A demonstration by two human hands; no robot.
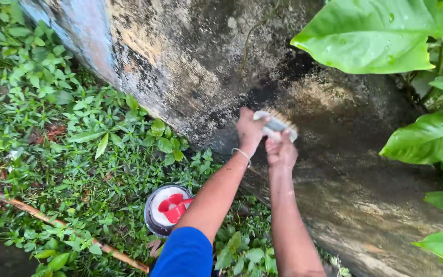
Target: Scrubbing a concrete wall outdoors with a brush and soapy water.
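The scrub brush (275, 124) lay pressed against the stained concrete wall (190, 61), both the left hand (249, 129) and right hand (281, 150) clenched around it. A paler patch right of it looked scrubbed; dark grime remained left and above. Big leaves (375, 36) crowded the far right; a bucket (166, 209) sat near left.

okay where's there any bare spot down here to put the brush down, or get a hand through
Bare room: the wall's sloping base, right of the right hand and below the big leaves. Both it and the left hand grip the brush. Left of the bucket, low weeds and a stick crowd the ground.
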